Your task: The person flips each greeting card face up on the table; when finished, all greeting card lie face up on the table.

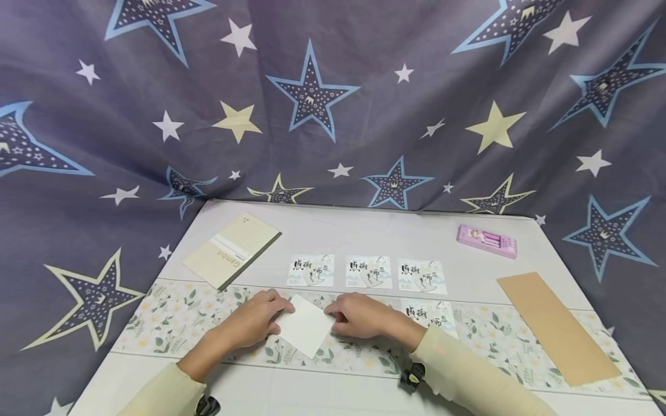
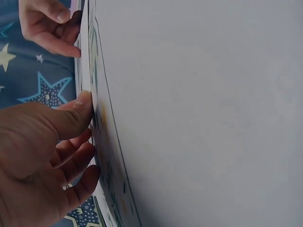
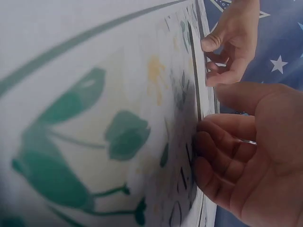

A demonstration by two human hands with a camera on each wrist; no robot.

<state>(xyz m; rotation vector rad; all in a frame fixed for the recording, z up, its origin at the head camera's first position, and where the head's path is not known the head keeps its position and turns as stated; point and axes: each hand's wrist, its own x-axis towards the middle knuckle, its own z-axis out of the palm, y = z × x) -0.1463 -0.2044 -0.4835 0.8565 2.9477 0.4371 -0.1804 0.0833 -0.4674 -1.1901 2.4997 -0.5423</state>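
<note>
A blank white square card (image 1: 306, 328) is turned like a diamond over the flowered strip of the table. My left hand (image 1: 254, 319) pinches its left corner, thumb on top and the other fingers curled below. On the opposite corner, my right hand (image 1: 361, 316) grips with thumb and index finger. Both wrist views show the card (image 3: 200, 75) nearly edge-on, close over the tabletop. Three printed cards with brush lettering (image 1: 368, 273) lie in a row beyond the hands. Another such card (image 1: 428, 315) is partly covered by my right forearm.
A beige notebook (image 1: 232, 248) with a dark spine lies at the back left. At the back right is a purple box (image 1: 487, 241), with a long brown cardboard piece (image 1: 559, 329) nearer on the right. A star-patterned curtain (image 1: 333, 115) hangs behind the table.
</note>
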